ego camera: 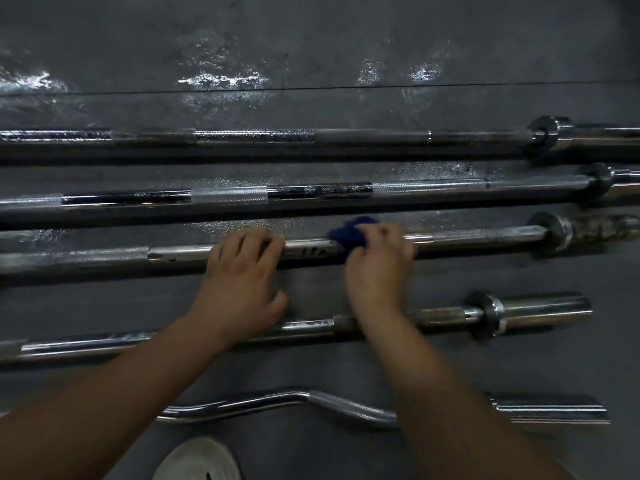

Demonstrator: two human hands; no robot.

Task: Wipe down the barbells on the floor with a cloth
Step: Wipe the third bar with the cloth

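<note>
five bars are laid side by side on the floor (pixel 311 46). the third bar (pixel 485 234) from the top, mid frame, is under treatment. the left hand (pixel 242 271) is laid over it, fingers loosely curved on the shaft, steadying it; whether they close round it cannot be told. the right hand (pixel 375 258) is closed on a blue cloth (pixel 349 232), pressed to the bar just right of centre. the cloth should be wrapped round the shaft and drawn toward the collar (pixel 554 232), the bar being rolled so the underside is reached. rust near that collar is judged to need firmer rubbing.
</note>
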